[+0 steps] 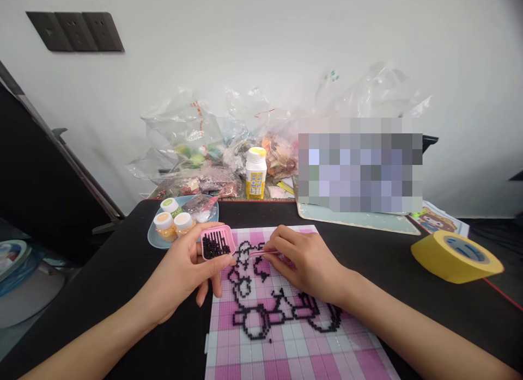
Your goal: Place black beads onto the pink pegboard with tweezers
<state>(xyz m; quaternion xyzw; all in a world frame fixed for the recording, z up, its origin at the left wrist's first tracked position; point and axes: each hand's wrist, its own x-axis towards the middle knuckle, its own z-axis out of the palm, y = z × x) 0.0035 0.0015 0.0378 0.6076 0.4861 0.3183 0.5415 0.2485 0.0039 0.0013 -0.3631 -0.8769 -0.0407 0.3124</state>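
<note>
My left hand [186,271] grips a small pink tray [231,241] by its edges, tilted toward me. Black beads [216,246] lie in it, some lined up in its grooves and the others heaped loose. In my right hand [304,257] is a pair of pink tweezers [257,253], pinched between thumb and fingers. Their tips are over the upper part of a pink and white checked pegboard [286,347]. Black beads on the board form a curving outline [255,336]. Whether the tweezer tips hold a bead is too small to tell.
A blue plate [153,241] with several small jars [164,226] and a bag stands beyond my left hand. A white and yellow bottle [256,173] stands before plastic bags [183,129]. Yellow tape [433,255] lies right on the black mat [122,336].
</note>
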